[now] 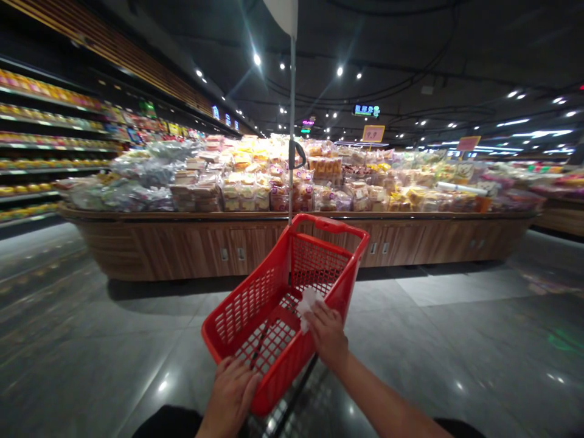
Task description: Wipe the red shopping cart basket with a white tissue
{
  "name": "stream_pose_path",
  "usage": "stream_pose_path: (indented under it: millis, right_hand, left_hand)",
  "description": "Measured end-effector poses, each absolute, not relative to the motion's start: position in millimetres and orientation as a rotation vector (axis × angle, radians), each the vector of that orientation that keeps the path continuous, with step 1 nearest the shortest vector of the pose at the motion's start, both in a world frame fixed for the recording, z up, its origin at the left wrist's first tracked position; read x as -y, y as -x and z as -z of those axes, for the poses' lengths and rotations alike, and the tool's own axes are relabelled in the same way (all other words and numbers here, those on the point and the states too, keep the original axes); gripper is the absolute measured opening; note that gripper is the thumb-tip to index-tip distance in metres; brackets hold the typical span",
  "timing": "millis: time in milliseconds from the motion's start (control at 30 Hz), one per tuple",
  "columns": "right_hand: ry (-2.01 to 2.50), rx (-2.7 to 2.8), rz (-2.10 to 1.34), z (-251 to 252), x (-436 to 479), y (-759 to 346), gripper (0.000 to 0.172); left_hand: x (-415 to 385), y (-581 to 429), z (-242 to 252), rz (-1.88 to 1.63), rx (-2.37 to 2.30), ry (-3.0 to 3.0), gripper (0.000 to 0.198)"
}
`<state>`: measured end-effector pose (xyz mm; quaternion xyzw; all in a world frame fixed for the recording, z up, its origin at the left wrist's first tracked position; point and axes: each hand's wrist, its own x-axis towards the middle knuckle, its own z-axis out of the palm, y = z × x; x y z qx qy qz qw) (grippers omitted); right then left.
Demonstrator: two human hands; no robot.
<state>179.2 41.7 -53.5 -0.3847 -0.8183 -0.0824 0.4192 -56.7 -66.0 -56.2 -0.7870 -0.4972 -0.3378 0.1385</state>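
Note:
A red plastic shopping cart (283,389) stands on the floor in front of me, turned at an angle, its lattice basket holding nothing that I can see. My left hand (232,389) is closed over the rim at the cart's near end. On the right side wall, my right hand (327,331) presses a crumpled white tissue (308,306) against the rim. The tissue hangs partly inside the basket. A thin upright pole (292,103) rises at the cart's far left corner and carries a dark clip or handle (297,154).
Beyond the cart a long wood-fronted display counter (177,249) is piled with packaged foods (246,182). Tall stocked shelves (50,146) line the left. A price sign (373,134) stands over the goods. Glossy grey tile floor (438,340) surrounds the cart.

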Motion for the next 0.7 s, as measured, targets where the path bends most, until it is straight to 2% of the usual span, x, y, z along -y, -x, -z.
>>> stream_pose_path:
  millis: [167, 467, 700]
  right_hand:
    - [0.776, 2.213, 0.083, 52, 2, -148, 0.034]
    - [1.025, 2.003, 0.323, 32, -65, -229, 0.030]
    - [0.901, 2.067, 0.185, 53, -12, -170, 0.035]
  left_hand:
    - [69, 81, 65, 0.963, 1.411, 2.289, 0.028]
    - [74, 121, 76, 0.964, 1.392, 2.299, 0.028]
    - [70, 131, 88, 1.030, 1.361, 2.208, 0.028]
